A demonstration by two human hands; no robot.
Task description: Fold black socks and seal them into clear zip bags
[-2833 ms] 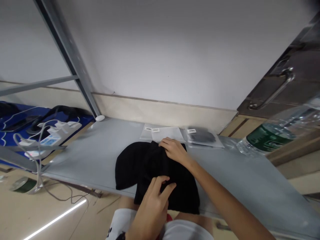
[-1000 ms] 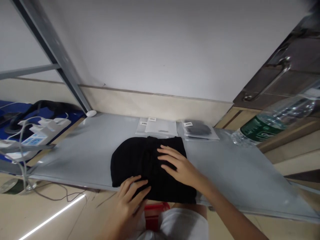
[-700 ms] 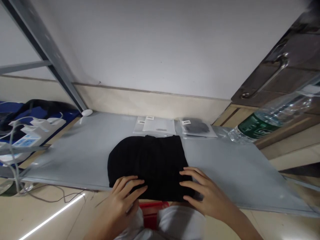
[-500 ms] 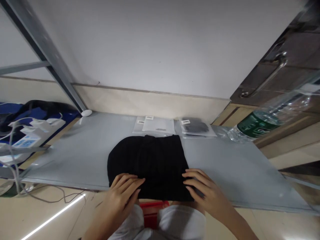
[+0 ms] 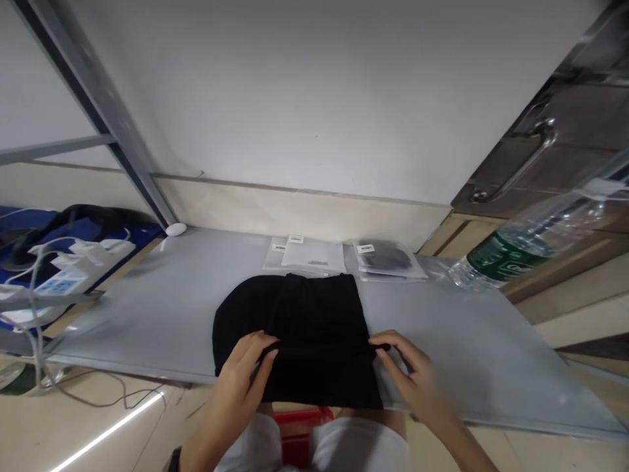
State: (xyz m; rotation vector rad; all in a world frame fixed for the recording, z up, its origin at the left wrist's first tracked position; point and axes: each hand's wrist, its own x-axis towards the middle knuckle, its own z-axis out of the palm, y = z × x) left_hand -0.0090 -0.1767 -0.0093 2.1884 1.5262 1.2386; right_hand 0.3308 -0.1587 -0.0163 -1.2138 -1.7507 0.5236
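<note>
A black cloth item, rounded on its left end and straight on its right, lies at the table's front edge. Its exact kind cannot be told. My left hand pinches a fold of the cloth between thumb and fingers near the middle. At the cloth's right side my right hand pinches the other end of that fold, and a small dark tip sticks out past the fingers. The raised fold runs sideways between both hands. Below it, the lower part of the cloth lies flat and reaches the table edge.
Flat clear packets with labels, a white one and a dark one, lie behind the cloth on the grey table. A large plastic bottle is at the right. White power strips with cables sit left; a red stool is below.
Both hands have gone from resting flat on the cloth to pinching it. A fold now stands up between them. The view has tilted slightly.
</note>
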